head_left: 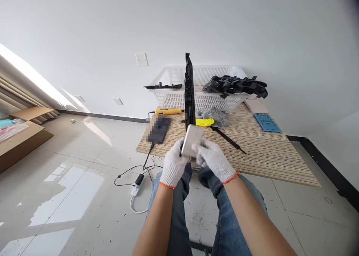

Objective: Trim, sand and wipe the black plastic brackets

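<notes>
A seated person in white knit gloves is holding a long black plastic strip upright in front of them, its lower end at the hands and its top rising in front of a white basket at the back of the table. The left hand is curling around the strip's lower end, fingers closed on it. The right hand is pressing a pale flat block against the strip near its base, fingers wrapped over the block. Both forearms are reaching forward from below, wrists close together above the knees. Held only at the bottom, the tall strip is likely to tip or twist sideways, and the block could slip off it. A yellow knife is lying on the table just behind the hands.
</notes>
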`<state>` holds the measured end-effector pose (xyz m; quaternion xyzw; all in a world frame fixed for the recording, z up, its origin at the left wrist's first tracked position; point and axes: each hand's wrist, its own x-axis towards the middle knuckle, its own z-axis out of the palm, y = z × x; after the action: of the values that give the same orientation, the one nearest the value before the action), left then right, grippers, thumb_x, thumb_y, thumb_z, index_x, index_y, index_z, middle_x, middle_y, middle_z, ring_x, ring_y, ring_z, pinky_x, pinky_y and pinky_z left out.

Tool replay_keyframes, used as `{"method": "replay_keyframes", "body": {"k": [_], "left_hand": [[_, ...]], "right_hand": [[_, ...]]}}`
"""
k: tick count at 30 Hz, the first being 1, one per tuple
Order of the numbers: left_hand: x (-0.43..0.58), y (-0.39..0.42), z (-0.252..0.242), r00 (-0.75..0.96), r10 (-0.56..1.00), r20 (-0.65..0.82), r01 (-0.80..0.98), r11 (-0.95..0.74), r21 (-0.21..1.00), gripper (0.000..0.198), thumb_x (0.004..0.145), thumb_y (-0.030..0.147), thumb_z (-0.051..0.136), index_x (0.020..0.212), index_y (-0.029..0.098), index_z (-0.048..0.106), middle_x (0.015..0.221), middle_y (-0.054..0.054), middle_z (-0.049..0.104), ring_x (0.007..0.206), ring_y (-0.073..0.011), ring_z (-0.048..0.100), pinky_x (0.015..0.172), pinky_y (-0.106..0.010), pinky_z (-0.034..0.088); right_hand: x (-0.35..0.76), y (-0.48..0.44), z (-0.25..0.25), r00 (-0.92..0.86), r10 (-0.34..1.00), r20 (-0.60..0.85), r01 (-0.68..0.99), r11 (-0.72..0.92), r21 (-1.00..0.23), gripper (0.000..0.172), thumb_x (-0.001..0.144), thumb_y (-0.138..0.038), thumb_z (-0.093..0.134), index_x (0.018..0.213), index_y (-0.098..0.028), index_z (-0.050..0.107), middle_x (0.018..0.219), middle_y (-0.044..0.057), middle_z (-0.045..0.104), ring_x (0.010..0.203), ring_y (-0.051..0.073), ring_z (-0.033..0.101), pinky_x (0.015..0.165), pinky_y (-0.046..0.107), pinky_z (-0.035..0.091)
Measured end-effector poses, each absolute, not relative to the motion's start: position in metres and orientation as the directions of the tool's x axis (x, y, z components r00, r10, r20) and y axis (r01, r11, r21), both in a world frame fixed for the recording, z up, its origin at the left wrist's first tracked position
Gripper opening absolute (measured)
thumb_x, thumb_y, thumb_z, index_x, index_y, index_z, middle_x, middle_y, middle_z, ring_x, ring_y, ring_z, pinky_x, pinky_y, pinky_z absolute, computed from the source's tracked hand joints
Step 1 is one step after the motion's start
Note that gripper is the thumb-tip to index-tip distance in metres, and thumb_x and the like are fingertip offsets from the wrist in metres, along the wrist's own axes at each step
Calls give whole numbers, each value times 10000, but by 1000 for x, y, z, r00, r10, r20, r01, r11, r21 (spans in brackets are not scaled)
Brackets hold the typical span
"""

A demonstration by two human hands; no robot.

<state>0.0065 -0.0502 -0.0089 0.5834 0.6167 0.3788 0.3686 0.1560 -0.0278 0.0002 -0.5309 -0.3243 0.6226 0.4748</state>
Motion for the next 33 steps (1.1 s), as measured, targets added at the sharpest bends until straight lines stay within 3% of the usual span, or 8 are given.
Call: {"method": "replay_keyframes", "body": {"k": [3, 7, 11, 15, 19, 23, 28, 33], "left_hand": [[6, -50, -10, -80, 997, -19, 434, 52, 899, 648, 703, 57, 599, 1313, 273, 646, 1135, 27, 775, 1069, -193, 706, 906, -278, 525], [5, -50, -11, -53, 999, 1, 424, 22, 905, 638, 714, 83, 619, 1324, 270, 641, 1137, 17, 772, 1039, -197, 710, 872, -278, 532], [6, -51, -12, -79, 997, 10, 416, 24, 909, 634, 712, 59, 597, 1308, 270, 648, 1168, 16, 767, 1078, -196, 705, 926, -289, 526], [6, -51, -11, -52, 999, 6, 454, 19, 891, 622, 734, 88, 598, 1326, 274, 641, 1101, 12, 777, 995, -200, 717, 860, -292, 542], [6, -51, -10, -72, 997, 25, 458, 10, 889, 617, 726, 83, 599, 1312, 271, 648, 1190, 8, 759, 1090, -204, 698, 945, -299, 523], [6, -51, -11, -51, 999, 3, 455, 20, 890, 600, 739, 104, 613, 1314, 271, 651, 1104, 12, 779, 990, -197, 719, 876, -291, 544], [7, -51, -12, -69, 997, 27, 451, 8, 893, 646, 718, 55, 593, 1325, 271, 647, 1229, 16, 753, 1124, -198, 697, 981, -299, 523], [6, -51, -11, -52, 999, 4, 441, 20, 897, 649, 719, 50, 591, 1329, 266, 636, 1216, 20, 761, 1145, -200, 697, 981, -302, 534]], "right_hand": [[157, -29, -1, 153, 939, -309, -314, -251, -916, 521, 668, -639, 780, 871, -253, 495, 496, -113, 420, 361, 60, 387, 323, 156, 189], [159, -31, -2, -92, 928, -361, -176, -372, -911, 494, 675, -597, 807, 883, -253, 520, 497, -104, 454, 357, 75, 416, 320, 168, 249], [160, -30, -1, 141, 940, -312, -343, -249, -906, 509, 674, -628, 781, 828, -264, 461, 462, -137, 364, 322, 54, 319, 305, 166, 181], [155, -31, 1, -59, 935, -350, -255, -353, -900, 479, 626, -527, 857, 815, -248, 516, 462, -118, 412, 339, 75, 391, 313, 189, 271], [150, -31, -1, 152, 938, -312, -349, -245, -905, 472, 632, -547, 834, 800, -249, 508, 478, -116, 417, 352, 63, 372, 316, 178, 237], [150, -29, -4, -57, 930, -363, -252, -365, -896, 478, 598, -500, 864, 784, -243, 507, 496, -96, 467, 363, 73, 410, 318, 178, 243], [159, -22, -1, 298, 906, -300, -445, -146, -883, 462, 636, -537, 801, 816, -259, 479, 480, -128, 381, 336, 49, 304, 319, 168, 166], [164, -32, 8, 57, 955, -290, -495, -225, -839, 504, 651, -480, 751, 1096, -274, 634, 658, -43, 610, 417, 95, 515, 346, 175, 221]]}}
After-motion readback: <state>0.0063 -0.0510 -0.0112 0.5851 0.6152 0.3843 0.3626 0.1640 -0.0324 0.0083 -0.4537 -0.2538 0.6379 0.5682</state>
